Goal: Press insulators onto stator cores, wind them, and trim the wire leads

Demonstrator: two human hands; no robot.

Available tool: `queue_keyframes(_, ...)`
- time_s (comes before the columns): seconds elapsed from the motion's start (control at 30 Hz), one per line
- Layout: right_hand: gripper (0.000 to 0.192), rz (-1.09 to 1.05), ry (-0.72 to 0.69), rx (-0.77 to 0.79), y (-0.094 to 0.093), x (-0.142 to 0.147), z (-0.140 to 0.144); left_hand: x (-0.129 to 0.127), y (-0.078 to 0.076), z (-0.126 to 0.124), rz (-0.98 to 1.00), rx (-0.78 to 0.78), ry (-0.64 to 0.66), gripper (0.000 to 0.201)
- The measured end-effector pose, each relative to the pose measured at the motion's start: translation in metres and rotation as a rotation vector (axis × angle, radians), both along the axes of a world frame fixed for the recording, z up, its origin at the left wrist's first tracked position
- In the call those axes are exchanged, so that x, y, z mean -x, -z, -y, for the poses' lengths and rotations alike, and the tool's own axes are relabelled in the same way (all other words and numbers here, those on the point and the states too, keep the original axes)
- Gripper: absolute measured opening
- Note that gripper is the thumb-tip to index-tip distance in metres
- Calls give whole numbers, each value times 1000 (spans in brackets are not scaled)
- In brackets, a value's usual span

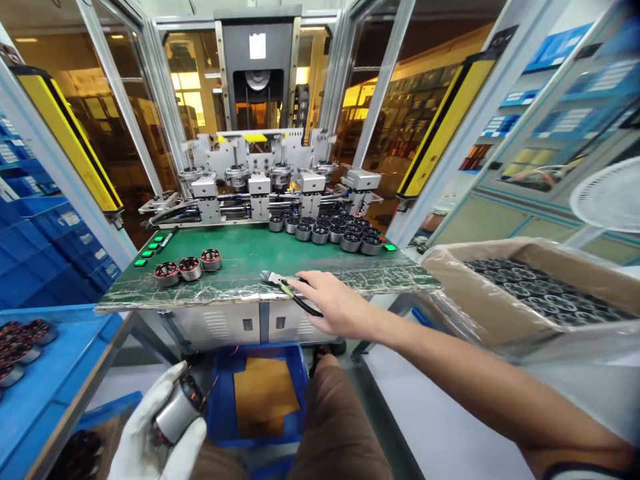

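Head view: right hand [334, 305] on pliers [287, 289] at bench edge [260, 295].

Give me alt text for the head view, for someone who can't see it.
A gloved left hand grips a cylindrical wound motor low over the lap, while the bare right hand rests on cutting pliers on the green worktable. Three motors lie at its left; dark rings crowd the machine behind.

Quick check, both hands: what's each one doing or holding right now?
Left hand: gloved, closed around a motor part.
Right hand: bare, resting on the cutters on the green table; grip cannot be told.
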State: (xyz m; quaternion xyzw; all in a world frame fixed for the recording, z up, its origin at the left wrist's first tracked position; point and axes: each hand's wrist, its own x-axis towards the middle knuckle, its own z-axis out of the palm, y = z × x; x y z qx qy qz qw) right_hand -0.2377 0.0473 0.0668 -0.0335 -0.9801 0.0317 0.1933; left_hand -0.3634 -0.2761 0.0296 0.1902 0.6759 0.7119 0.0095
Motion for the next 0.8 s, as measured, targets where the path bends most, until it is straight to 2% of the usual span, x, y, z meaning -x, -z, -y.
queue_keyframes(0.03, 68, -76, -52, -16, 7, -6, 6, 0, -1, -2, 16, 3, 18, 60)
queue_keyframes(0.1, 75, -190, -159, 75, 23, -17, 24, 2, -4, -7, 67, 1, 71, 59)
queue_keyframes(0.23, 80, -233, -293, 482, 52, -33, 75, 3, -10, -12, 162, -49, 161, 54)
queue_keyframes(0.4, 79, -261, -511, 880, 66, -33, 126, -5, -12, -14, 132, -16, 96, 52)
queue_keyframes(0.57, 79, -369, -652, 969, 71, -18, 142, -12, -11, -17, -11, -16, 50, 53)
queue_keyframes(0.8, 78, -421, -678, 979, 79, -8, 146, -19, -13, -22, -152, -10, 50, 50)
